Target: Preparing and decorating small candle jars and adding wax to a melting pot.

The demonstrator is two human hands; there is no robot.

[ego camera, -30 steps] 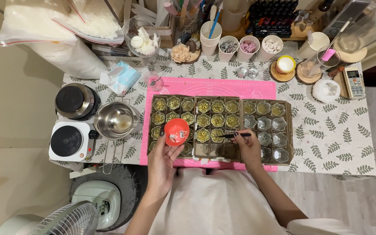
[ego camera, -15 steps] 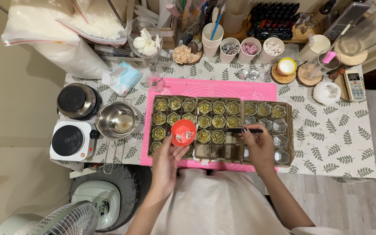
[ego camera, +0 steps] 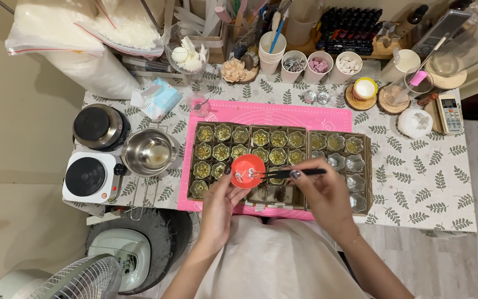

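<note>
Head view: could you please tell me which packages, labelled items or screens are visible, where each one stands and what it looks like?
Clear plastic bag: far left corner, bulky, filled with white flakes.
Tissue pack: left, beside the pink mat, soft, light blue and white.
Remote control: right edge, white, oblong, with a small grey screen.
Dark bottles: back centre, rows in a rack, labels too small to tell.

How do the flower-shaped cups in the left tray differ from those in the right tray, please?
The cups in the left tray look yellow-green and filled; most cups in the right tray look clear and empty. The left tray sits on the pink mat, while the right tray reaches onto the leaf-print tablecloth. Both trays are brown and gridded.
</note>
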